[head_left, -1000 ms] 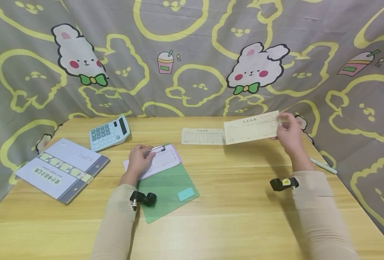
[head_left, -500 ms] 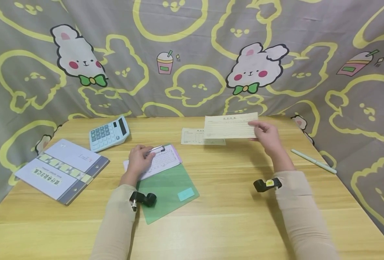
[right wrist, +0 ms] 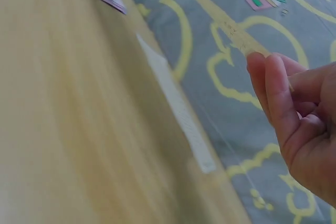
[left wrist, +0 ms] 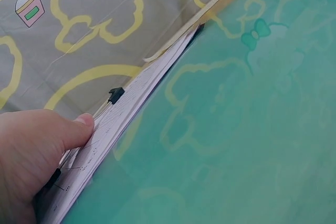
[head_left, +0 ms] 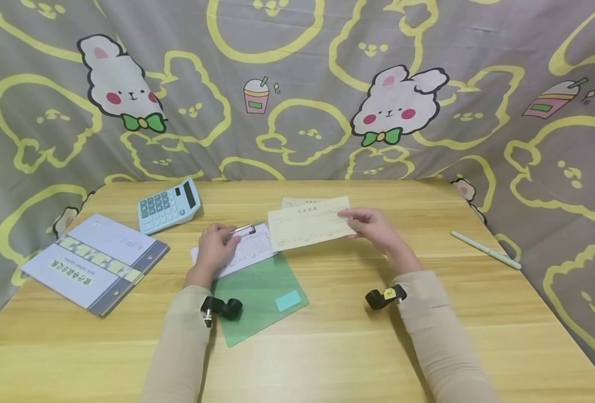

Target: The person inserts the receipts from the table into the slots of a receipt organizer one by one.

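My left hand [head_left: 214,249] grips the metal clip [head_left: 242,230] at the top of a green clipboard [head_left: 257,296]. Its thumb lies over the clip in the left wrist view. A white printed form [head_left: 252,246] with purple showing at its edge lies under that clip. Between thumb and fingers, my right hand [head_left: 373,229] pinches the right end of a cream printed slip [head_left: 304,226], held above the table. The slip's left end overlaps the clipboard's form in the head view. Behind it lies another printed slip [head_left: 297,201], partly hidden, fully visible as a thin strip in the right wrist view.
A blue calculator [head_left: 168,207] stands at the back left. In front of it lies a lavender account book [head_left: 95,263]. A pale green pen [head_left: 486,249] rests near the table's right edge. A patterned curtain [head_left: 307,73] hangs behind the wooden table [head_left: 347,347].
My right hand has carried the cream slip leftward and lower, from the right of the table to beside the clipboard's form, uncovering the pen. My left hand has stayed on the clip.
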`<state>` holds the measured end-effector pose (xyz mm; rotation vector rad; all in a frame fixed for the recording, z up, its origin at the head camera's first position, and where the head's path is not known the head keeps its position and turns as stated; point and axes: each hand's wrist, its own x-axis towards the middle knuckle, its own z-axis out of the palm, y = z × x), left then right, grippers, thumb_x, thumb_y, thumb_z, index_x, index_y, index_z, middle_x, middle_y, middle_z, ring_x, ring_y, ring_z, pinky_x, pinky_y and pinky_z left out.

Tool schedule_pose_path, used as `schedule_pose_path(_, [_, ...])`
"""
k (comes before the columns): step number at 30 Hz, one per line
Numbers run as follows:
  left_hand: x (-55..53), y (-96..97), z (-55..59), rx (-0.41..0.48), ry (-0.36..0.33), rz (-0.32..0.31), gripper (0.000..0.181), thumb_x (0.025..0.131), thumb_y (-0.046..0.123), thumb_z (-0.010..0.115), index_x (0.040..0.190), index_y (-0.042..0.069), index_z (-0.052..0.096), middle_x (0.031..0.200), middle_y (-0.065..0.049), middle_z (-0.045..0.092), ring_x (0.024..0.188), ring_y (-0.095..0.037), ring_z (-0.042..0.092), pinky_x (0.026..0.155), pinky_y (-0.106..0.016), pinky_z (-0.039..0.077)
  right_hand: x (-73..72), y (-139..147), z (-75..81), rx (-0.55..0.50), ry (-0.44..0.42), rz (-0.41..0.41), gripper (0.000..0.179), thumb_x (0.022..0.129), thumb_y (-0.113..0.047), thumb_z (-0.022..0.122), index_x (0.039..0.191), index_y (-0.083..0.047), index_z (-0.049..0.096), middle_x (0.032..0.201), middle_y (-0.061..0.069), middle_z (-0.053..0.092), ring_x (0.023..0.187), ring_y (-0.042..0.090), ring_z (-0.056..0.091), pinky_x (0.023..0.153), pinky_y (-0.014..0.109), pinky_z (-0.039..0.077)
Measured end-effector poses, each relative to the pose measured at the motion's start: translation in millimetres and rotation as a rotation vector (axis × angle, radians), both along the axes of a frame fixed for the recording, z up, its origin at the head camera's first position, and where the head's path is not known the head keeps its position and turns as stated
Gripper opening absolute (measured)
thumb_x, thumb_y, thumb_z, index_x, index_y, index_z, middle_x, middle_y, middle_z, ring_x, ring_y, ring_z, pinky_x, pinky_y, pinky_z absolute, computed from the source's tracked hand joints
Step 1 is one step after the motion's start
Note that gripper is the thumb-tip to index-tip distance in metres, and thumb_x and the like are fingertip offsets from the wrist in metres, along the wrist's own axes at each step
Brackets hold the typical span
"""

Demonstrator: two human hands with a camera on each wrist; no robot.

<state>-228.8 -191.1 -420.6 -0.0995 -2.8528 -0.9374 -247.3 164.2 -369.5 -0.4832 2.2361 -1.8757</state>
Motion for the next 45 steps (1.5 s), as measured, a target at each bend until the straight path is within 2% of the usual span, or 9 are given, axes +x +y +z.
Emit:
schedule_pose_path(4, [-1.0,-0.6,1.1,-0.002,-0.009,-0.002,0.036,0.086,0.023,0.051,0.116,0.005,0.054,0.109,-0.015,0.044,0.102,-0.031,0.036,0.085,-0.044,0.025,1.6,-17.1,-9.2,0.082,0.021,0.052,0.026,0.083,0.007,0.047,0.108,0.009,0.055,0.116,0.019,0.049,0.073,0.013,0.053,0.064,0.032,0.048])
schedule_pose_path(9, [-1.9,-0.5,5.2,0.024,-0.053,0.005,0.036,0.085,0.024,0.053,0.117,0.005,0.054,0.112,-0.016,0.044,0.105,-0.033,0.035,0.087,-0.046,0.026,4.9,-38.4,-18.9,0.147,-0.045,0.08,0.024,0.083,0.006,0.049,0.105,0.005,0.059,0.11,0.017,0.052,0.061,0.013,0.054,0.059,0.03,0.049])
schedule_pose_path(14, [-3.0,-1.2,10.0,0.031,-0.089,0.015,0.036,0.084,0.024,0.055,0.115,0.005,0.055,0.113,-0.017,0.044,0.106,-0.034,0.036,0.089,-0.047,0.025,17.2,-60.3,-8.8,0.192,-0.1,0.103,0.024,0.084,0.006,0.048,0.105,0.005,0.058,0.111,0.017,0.05,0.058,0.015,0.052,0.058,0.033,0.049])
schedule_pose_path(18, [-4.6,-1.9,12.3,0.017,-0.092,0.009,0.035,0.084,0.023,0.056,0.113,0.003,0.056,0.11,-0.018,0.046,0.104,-0.035,0.038,0.088,-0.046,0.026,26.3,-75.9,0.8,0.245,-0.074,0.127,0.024,0.083,0.007,0.047,0.105,0.007,0.058,0.108,0.019,0.051,0.058,0.019,0.052,0.059,0.037,0.048])
schedule_pose_path(22, [-6.1,-2.0,12.3,-0.003,-0.085,0.009,0.035,0.083,0.023,0.057,0.111,0.002,0.058,0.107,-0.018,0.048,0.102,-0.034,0.039,0.087,-0.045,0.027,29.4,-90.0,2.9,0.283,-0.049,0.149,0.023,0.082,0.008,0.048,0.103,0.007,0.059,0.1,0.021,0.055,0.056,0.021,0.053,0.058,0.037,0.048])
schedule_pose_path(26, [-5.5,-0.4,11.9,-0.007,-0.076,0.017,0.035,0.082,0.022,0.058,0.11,0.002,0.058,0.106,-0.017,0.048,0.1,-0.034,0.041,0.086,-0.045,0.029,29.3,-102.7,1.0,0.285,-0.05,0.159,0.022,0.082,0.008,0.049,0.101,0.008,0.059,0.092,0.021,0.058,0.056,0.025,0.054,0.056,0.035,0.048])
schedule_pose_path(33, [-2.4,1.8,12.2,-0.038,-0.032,0.012,0.035,0.082,0.021,0.057,0.111,0.001,0.058,0.104,-0.019,0.049,0.098,-0.035,0.042,0.083,-0.046,0.031,18.1,-119.5,-26.9,0.26,-0.051,0.142,0.021,0.08,0.006,0.052,0.098,0.001,0.062,0.08,0.011,0.059,0.048,0.015,0.053,0.049,0.027,0.047])
schedule_pose_path(40, [-2.0,1.9,11.1,-0.07,-0.033,0.024,0.035,0.083,0.023,0.055,0.112,0.003,0.057,0.107,-0.019,0.048,0.1,-0.036,0.041,0.084,-0.047,0.03,18.6,-133.0,-29.7,0.281,-0.043,0.132,0.019,0.081,0.004,0.052,0.097,0.002,0.062,0.077,0.01,0.058,0.048,0.014,0.053,0.049,0.027,0.047])
schedule_pose_path(45, [-2.1,1.6,10.7,-0.069,-0.015,0.017,0.034,0.083,0.023,0.056,0.111,0.003,0.058,0.106,-0.019,0.048,0.1,-0.035,0.041,0.084,-0.047,0.03,19.1,-141.5,-28.7,0.256,-0.066,0.12,0.019,0.081,0.004,0.052,0.098,0.003,0.061,0.075,0.011,0.058,0.05,0.016,0.055,0.051,0.028,0.048])
